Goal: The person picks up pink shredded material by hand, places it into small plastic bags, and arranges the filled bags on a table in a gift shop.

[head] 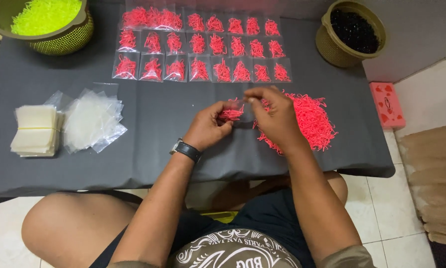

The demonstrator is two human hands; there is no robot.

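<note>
**Both hands gathering red strips above a dark table**

A small bundle of red strips (pixel 231 114) lay in the curled fingers of the left hand (pixel 209 126), which was closed around it at the centre of the grey table (pixel 183 149). The right hand (pixel 277 119) was just beside the bundle, its thumb and forefinger pinched together on what appeared to be a strip or two; the exact contents of that pinch were too small to tell. The two hands were nearly touching at the fingertips. A black wristwatch (pixel 185 149) sat on the left wrist.

Just beyond and under the right hand, a loose heap of red strips (pixel 307 119) was spread over the table. Beyond the grip, away from the person, filled clear bags (pixel 203 47) of red strips lay in rows. To the left of the grip, well apart, was a loose pile of empty clear bags (pixel 91 121), and beside it a banded stack of bags (pixel 34 130). At the far left corner stood an olive basket of yellow-green strips (pixel 46 20); at the far right, an olive basket of dark pieces (pixel 352 32). A pink box (pixel 387 104) rested off the table's right edge.
</note>
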